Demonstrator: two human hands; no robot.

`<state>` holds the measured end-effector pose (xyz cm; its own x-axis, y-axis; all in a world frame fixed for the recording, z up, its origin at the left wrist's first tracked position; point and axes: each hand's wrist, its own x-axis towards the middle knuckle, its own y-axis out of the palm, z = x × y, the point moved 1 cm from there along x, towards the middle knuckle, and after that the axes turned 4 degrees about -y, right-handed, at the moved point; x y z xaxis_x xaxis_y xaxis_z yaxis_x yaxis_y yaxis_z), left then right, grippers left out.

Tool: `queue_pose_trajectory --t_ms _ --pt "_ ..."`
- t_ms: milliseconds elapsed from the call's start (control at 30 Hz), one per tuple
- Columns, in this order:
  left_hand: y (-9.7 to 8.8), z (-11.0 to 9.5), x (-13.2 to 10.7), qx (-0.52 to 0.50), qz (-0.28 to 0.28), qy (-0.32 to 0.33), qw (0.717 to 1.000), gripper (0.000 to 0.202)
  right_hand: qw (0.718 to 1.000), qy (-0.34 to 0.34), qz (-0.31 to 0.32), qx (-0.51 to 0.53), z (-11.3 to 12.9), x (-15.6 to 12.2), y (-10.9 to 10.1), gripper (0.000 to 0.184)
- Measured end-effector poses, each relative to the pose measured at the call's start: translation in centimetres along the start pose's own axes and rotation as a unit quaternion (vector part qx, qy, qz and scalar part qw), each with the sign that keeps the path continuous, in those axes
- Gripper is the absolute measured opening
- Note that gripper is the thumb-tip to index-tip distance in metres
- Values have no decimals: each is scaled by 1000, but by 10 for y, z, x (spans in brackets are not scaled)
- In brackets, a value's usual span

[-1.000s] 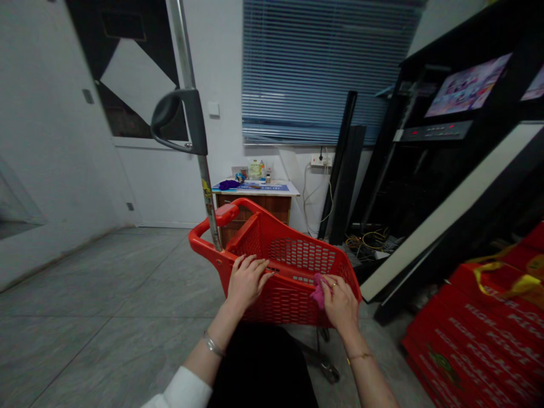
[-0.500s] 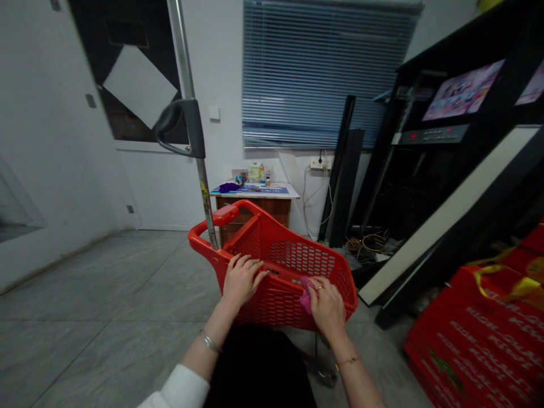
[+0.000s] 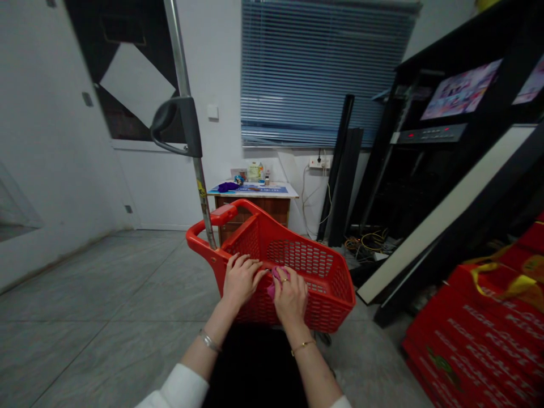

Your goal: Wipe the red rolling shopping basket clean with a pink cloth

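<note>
A red plastic shopping basket (image 3: 314,266) on wheels stands in front of me, with a metal pole and grey handle (image 3: 182,124) rising from its left end. My left hand (image 3: 242,277) lies on the basket's near rim, fingers stretched out over it. My right hand (image 3: 291,292) is closed on a small pink cloth (image 3: 273,279), pressed against the same rim just right of my left hand.
Red cartons (image 3: 480,334) with yellow straps are stacked at the right. A black shelf unit (image 3: 446,170) and leaning boards stand behind them, with cables on the floor. A small wooden cabinet (image 3: 255,198) holding bottles sits under the window blinds. Grey tiled floor (image 3: 106,294) spreads to the left.
My right hand has slid the pink cloth leftward along the basket's near rim, from the right part towards my left hand. My left hand has stayed on the rim.
</note>
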<state>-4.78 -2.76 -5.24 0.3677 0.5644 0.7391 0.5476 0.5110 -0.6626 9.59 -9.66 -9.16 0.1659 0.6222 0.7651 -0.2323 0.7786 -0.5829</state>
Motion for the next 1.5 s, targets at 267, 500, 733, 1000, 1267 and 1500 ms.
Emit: queue_pose_trajectory --t_ms 267,500,733,1000,1267,1500 --pt "4 0 -3 3 1 -6 1000 24 998 48 -31 -16 -127 -33 -49 36" --pt "7 -9 0 -11 -10 -15 1000 23 989 100 -99 -47 -89 -27 -28 35" --pt "1 1 -3 -7 -4 0 1000 22 999 -17 -6 30 -36 -11 -12 33" --pt "6 -4 -5 -10 -6 -18 1000 22 993 75 -93 -25 -142 -38 -50 43" --pt "10 -5 1 -16 5 -19 1000 22 996 43 -69 -45 -97 -25 -34 39" --pt "13 -3 1 -13 11 -9 1000 24 998 2 -52 -33 -7 1 10 29"
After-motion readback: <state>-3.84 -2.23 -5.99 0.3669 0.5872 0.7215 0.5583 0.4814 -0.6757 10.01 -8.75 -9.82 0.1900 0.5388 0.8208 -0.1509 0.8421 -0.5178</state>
